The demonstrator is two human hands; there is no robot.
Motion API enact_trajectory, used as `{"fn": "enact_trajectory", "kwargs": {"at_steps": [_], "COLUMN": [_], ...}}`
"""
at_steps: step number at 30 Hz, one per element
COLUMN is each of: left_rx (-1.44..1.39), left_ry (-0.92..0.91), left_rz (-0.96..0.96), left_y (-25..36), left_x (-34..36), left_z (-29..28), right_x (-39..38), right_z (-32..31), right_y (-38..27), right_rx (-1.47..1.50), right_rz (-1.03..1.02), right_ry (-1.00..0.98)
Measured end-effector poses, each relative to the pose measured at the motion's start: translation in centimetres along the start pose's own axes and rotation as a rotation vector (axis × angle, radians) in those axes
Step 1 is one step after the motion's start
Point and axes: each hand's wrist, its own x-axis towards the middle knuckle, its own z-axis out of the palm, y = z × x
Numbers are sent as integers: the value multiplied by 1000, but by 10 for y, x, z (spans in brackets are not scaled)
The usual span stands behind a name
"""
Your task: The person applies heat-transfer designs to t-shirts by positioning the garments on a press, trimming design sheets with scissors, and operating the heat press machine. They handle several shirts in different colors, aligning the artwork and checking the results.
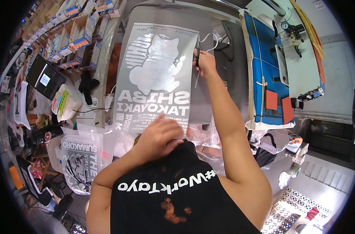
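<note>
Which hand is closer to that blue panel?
Right: the right hand is left of the blue panel, apart from it, at the right edge of the printed sheet. The left hand is farther left, at the sheet's lower end.

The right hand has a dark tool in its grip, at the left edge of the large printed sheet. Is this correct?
Wrong edge: the head view shows the right hand with the dark tool in its grip at the right edge of the large printed sheet.
</note>
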Motion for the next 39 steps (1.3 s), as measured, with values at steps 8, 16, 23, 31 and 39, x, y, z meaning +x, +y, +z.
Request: {"fn": "enact_trajectory", "kwargs": {"at_steps": [8, 16, 23, 31, 39], "left_rx": [752, 561, 412, 356, 329], "left_ry": [237, 207, -54, 65, 168], "left_rz": [-514, -87, 195, 313, 354], "left_y": [-170, -256, -154, -153, -152], "left_x": [45, 109, 126, 115, 118], "left_z": [-8, -90, 35, 59, 67], "right_x": [-68, -226, -223, -230, -222], "right_z": [-69, -99, -39, -32, -29], "right_y": [28, 117, 109, 104, 101], "right_rx": [52, 206, 309, 236, 184], "right_rz": [-41, 187, 236, 220, 190], "right_ry": [180, -228, -129, -97, -58]}}
